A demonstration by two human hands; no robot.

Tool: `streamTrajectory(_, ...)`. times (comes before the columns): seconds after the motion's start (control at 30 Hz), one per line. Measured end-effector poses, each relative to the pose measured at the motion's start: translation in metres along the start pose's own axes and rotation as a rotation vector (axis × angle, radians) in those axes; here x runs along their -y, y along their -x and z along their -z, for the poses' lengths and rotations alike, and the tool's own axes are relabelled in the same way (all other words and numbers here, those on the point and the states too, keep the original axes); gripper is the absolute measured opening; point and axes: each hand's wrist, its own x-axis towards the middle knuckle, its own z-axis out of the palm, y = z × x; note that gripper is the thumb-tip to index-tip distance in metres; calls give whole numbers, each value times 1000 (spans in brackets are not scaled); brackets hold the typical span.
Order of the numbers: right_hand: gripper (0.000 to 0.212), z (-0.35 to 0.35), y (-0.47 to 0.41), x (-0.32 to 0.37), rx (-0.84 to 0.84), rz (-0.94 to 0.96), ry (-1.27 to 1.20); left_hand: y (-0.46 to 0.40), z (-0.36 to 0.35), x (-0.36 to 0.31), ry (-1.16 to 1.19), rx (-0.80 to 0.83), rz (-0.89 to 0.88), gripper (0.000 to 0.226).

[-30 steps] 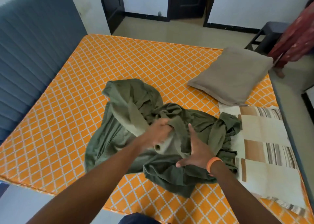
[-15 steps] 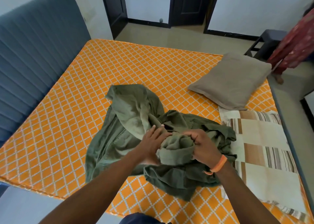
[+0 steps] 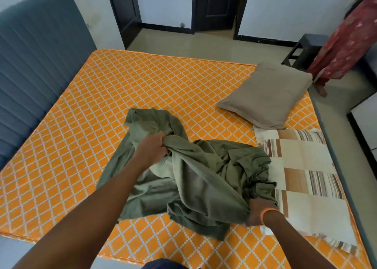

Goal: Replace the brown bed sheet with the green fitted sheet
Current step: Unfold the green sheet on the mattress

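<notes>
- A green fitted sheet (image 3: 200,179) lies bunched in a loose heap on a bare orange mattress (image 3: 142,97) with a white diamond pattern, towards its near right part.
- The left hand (image 3: 153,148) grips a raised fold near the heap's middle, fingers curled into the cloth.
- The right hand (image 3: 255,212) grips the heap's near right edge, fingers buried in fabric.
- The sheet looks thin, soft and light; it probably drapes limply and tangles rather than holding shape.
- The best hold is likely a gathered corner, though none shows clearly.
- A beige pillow (image 3: 265,95) and a striped patchwork cloth (image 3: 306,177) lie to the right; the sheet's right edge overlaps the cloth.
</notes>
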Motion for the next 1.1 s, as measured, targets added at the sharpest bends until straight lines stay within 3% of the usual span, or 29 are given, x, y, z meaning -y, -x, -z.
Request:
streamTrajectory(0.07, 43, -20, -13, -13, 19, -141, 3, 0, -4, -4, 101, -16, 95, 4)
streamTrajectory(0.13, 36, -38, -34, -30, 20, -246, -187, -1, -10, -9, 344, -22, 269, 10)
streamTrajectory(0.23, 34, -38, -62, -31, 6, -323, -1013, -3, -23, -20, 645, 72, 478, 17)
streamTrajectory(0.3, 26, -8, -45, 1, -11, -298, -1508, 0, -27, -35, 668, 194, 460, 18)
streamTrajectory(0.37, 22, 29, -32, 36, -63, -130, -1728, 9, -31, -52, 619, 367, 360, 12)
streamTrajectory(0.4, 22, 48, -23, 54, -101, -33, -1743, 13, -36, -58, 568, 476, 291, 23)
streamTrajectory(0.43, 21, 65, -14, 71, -124, 58, -1723, 17, -42, -61, 476, 558, 211, 50)
streamTrajectory(0.5, 13, 90, 3, 96, -148, 210, -1622, 26, -55, -60, 278, 573, 21, 110)
streamTrajectory(0.53, 10, 98, 13, 102, -172, 261, -1529, 29, -61, -56, 253, 546, -56, 122)
streamTrajectory(0.57, 15, 103, 21, 103, -199, 310, -1428, 31, -62, -52, 295, 536, -85, 118)
streamTrajectory(0.63, 28, 105, 28, 96, -195, 419, -1342, 32, -59, -49, 322, 496, -117, 72)
streamTrajectory(0.7, 48, 103, 25, 80, -187, 526, -1278, 32, -55, -47, 188, 469, -184, 40)
streamTrajectory(0.8, 119, 99, -3, 56, -383, 510, -718, 32, -42, -59, 104, 575, -269, 31)
streamTrajectory(0.87, 145, 93, -24, 47, -312, 422, -283, 29, -27, -70, 126, 638, -302, 33)
streamTrajectory(0.9, 143, 86, -32, 47, -228, 375, -105, 26, -18, -75, 142, 651, -307, 36)
streamTrajectory(0.97, 113, 76, -38, 54, -105, 307, 29, 19, -1, -76, 165, 665, -305, 40)
streamTrajectory(1.0, 93, 76, -38, 60, -129, 293, -19, 16, 7, -75, 159, 674, -305, 41)
streamTrajectory(1.1, 22, 89, -45, 68, -415, 263, -135, 8, 19, -65, 42, 658, -315, 38)
